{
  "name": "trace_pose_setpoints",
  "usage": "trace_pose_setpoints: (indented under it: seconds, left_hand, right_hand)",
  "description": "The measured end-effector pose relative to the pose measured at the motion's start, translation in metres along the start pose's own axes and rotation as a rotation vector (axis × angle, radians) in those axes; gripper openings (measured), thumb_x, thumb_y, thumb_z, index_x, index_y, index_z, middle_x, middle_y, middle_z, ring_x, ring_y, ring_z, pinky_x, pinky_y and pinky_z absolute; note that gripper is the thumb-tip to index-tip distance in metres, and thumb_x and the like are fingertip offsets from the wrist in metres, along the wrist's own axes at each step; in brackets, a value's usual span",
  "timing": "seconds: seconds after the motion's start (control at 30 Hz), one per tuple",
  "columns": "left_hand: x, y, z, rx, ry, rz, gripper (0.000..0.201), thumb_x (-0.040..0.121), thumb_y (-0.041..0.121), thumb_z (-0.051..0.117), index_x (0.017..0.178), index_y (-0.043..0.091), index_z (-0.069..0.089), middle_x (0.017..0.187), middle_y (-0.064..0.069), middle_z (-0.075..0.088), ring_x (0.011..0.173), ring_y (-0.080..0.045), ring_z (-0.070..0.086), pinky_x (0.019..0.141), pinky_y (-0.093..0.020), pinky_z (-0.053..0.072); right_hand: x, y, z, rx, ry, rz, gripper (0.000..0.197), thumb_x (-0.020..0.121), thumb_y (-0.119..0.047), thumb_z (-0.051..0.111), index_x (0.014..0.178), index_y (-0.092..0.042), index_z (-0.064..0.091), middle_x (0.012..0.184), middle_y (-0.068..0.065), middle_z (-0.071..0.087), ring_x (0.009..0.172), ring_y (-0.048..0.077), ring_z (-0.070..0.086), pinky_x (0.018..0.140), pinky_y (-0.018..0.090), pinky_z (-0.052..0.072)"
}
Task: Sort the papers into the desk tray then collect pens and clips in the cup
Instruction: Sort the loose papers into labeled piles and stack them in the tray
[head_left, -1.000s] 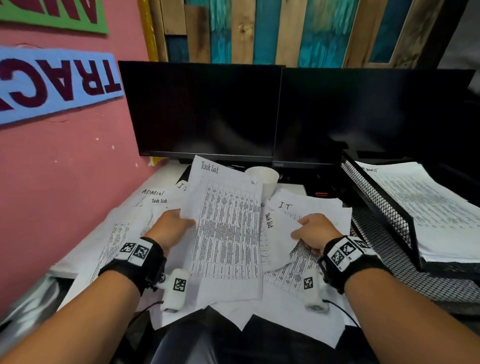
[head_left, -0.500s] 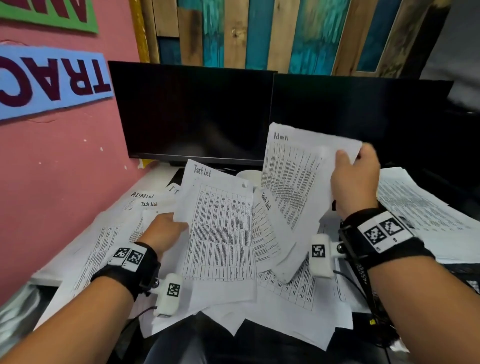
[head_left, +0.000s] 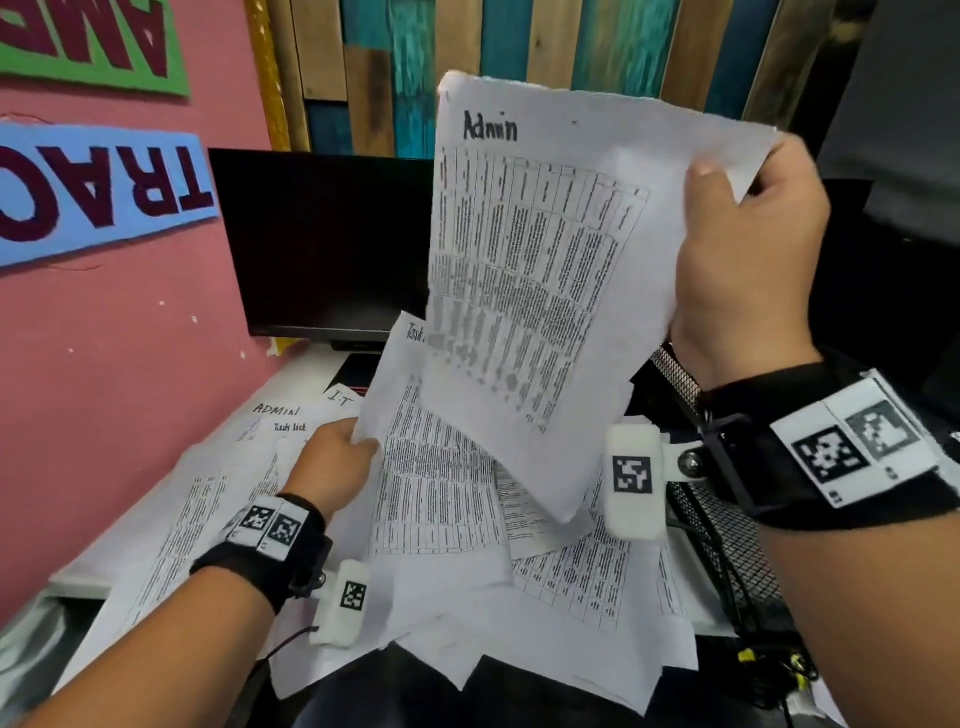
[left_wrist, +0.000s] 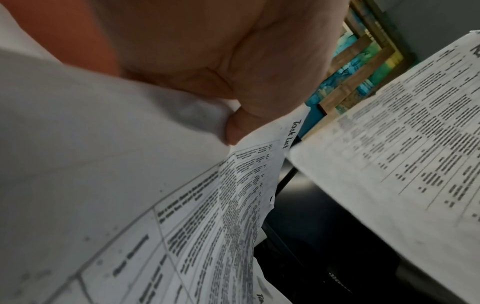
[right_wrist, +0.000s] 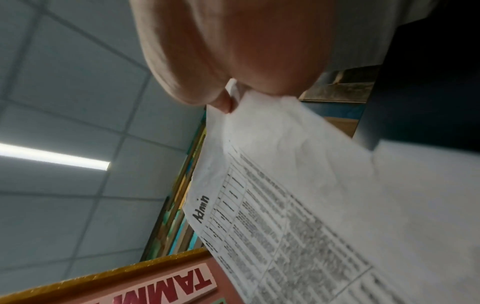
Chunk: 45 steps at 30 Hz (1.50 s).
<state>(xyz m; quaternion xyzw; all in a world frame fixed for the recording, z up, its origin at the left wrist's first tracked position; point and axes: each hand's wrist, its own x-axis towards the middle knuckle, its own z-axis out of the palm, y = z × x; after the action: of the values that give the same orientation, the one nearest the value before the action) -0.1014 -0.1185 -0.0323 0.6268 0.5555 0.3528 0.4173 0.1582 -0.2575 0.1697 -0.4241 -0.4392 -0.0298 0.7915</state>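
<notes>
A person's right hand (head_left: 748, 260) pinches the upper right corner of a printed sheet headed "Admin" (head_left: 530, 270), thumb on its face, holding it raised in front of the dark monitor (head_left: 322, 244). The left hand (head_left: 332, 467) grips the left edge of a "Task List" sheet (head_left: 431, 467) tilted up from the loose papers (head_left: 587, 582) strewn over the desk. The black mesh desk tray (head_left: 727, 551) sits at the right edge, partly hidden behind the right wrist; the raised sheet blocks the desk's back middle.
</notes>
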Motion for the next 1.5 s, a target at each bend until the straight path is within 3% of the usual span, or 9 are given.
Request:
trace_pose_setpoints:
  seconds: [0.47,0.57,0.73,0.87,0.97,1.07,1.23,1.4,1.5]
  left_hand:
    - [-0.022,0.02,-0.01,-0.367,-0.329,-0.028,0.022,0.102,0.011,0.056,0.114,0.005,0.074,0.109,-0.016,0.078,0.097,-0.031,0.076,0.083,-0.04,0.06]
    - [-0.022,0.016,-0.004,-0.379,-0.382,-0.065,0.028,0.105,0.014,0.05,0.123,0.006,0.071,0.118,-0.016,0.076,0.112,-0.037,0.071,0.105,-0.051,0.051]
    - [-0.029,0.02,0.015,-0.38,-0.415,-0.07,0.029,0.106,0.026,0.051,0.123,0.013,0.07,0.117,-0.003,0.077,0.108,-0.017,0.073,0.089,-0.03,0.056]
    - [-0.036,0.022,0.022,-0.268,-0.505,0.02,0.033,0.105,0.037,0.052,0.129,0.021,0.068,0.123,0.003,0.075,0.117,-0.016,0.07,0.106,-0.041,0.048]
    - [-0.037,0.022,0.024,-0.087,-0.439,0.156,0.028,0.104,0.028,0.058,0.13,0.022,0.067,0.117,0.01,0.077,0.108,-0.009,0.073,0.101,-0.038,0.053]
    - [-0.032,0.025,0.026,-0.197,-0.326,0.167,0.024,0.104,0.026,0.058,0.126,0.025,0.068,0.116,0.011,0.077,0.106,-0.007,0.073,0.102,-0.038,0.053]
    - [-0.027,0.045,0.04,-0.331,-0.34,0.109,0.026,0.107,0.041,0.046,0.117,0.033,0.069,0.11,0.017,0.077,0.101,-0.001,0.071,0.092,-0.03,0.052]
    - [0.015,0.03,0.048,-0.008,-0.193,0.034,0.034,0.104,0.04,0.051,0.101,0.016,0.075,0.102,-0.006,0.078,0.09,-0.026,0.073,0.09,-0.042,0.057]
    - [0.041,0.012,0.046,0.541,-0.229,0.037,0.03,0.094,0.037,0.065,0.121,0.024,0.068,0.128,-0.003,0.068,0.108,-0.024,0.066,0.099,-0.037,0.052]
  right_hand:
    - [-0.033,0.1,-0.037,-0.016,0.002,0.683,0.025,0.094,-0.01,0.059,0.117,-0.001,0.065,0.117,0.023,0.074,0.112,0.044,0.07,0.086,0.054,0.061]
    - [-0.044,0.114,-0.041,-0.031,-0.058,0.776,0.023,0.098,-0.007,0.057,0.117,-0.007,0.069,0.116,0.019,0.076,0.106,0.038,0.074,0.084,0.053,0.062]
    - [-0.071,0.135,-0.033,-0.04,-0.116,0.881,0.022,0.101,-0.008,0.055,0.116,-0.013,0.07,0.114,0.016,0.077,0.107,0.037,0.074,0.094,0.06,0.059]
    - [-0.083,0.147,-0.03,-0.139,-0.075,0.877,0.012,0.1,-0.016,0.056,0.088,-0.015,0.055,0.081,0.007,0.057,0.071,0.023,0.056,0.074,0.039,0.055]
    - [-0.087,0.148,-0.034,-0.106,-0.048,0.835,0.008,0.099,-0.019,0.063,0.104,-0.019,0.056,0.094,0.004,0.063,0.082,0.024,0.061,0.077,0.038,0.054]
    - [-0.096,0.142,-0.042,-0.035,-0.23,0.923,0.034,0.099,-0.017,0.069,0.128,-0.024,0.054,0.113,0.004,0.076,0.097,0.023,0.077,0.073,0.038,0.063]
    - [-0.118,0.144,-0.056,-0.233,-0.552,0.953,0.026,0.099,0.001,0.059,0.106,-0.019,0.075,0.107,0.003,0.082,0.096,0.021,0.079,0.086,0.04,0.063]
    - [-0.114,0.149,-0.082,-0.42,-0.411,0.975,0.027,0.096,0.003,0.054,0.103,-0.015,0.074,0.098,0.005,0.08,0.092,0.028,0.077,0.086,0.044,0.062]
    - [-0.111,0.15,-0.099,-0.495,-0.413,1.021,0.025,0.096,0.005,0.051,0.099,-0.013,0.069,0.102,0.012,0.076,0.094,0.033,0.074,0.087,0.045,0.062]
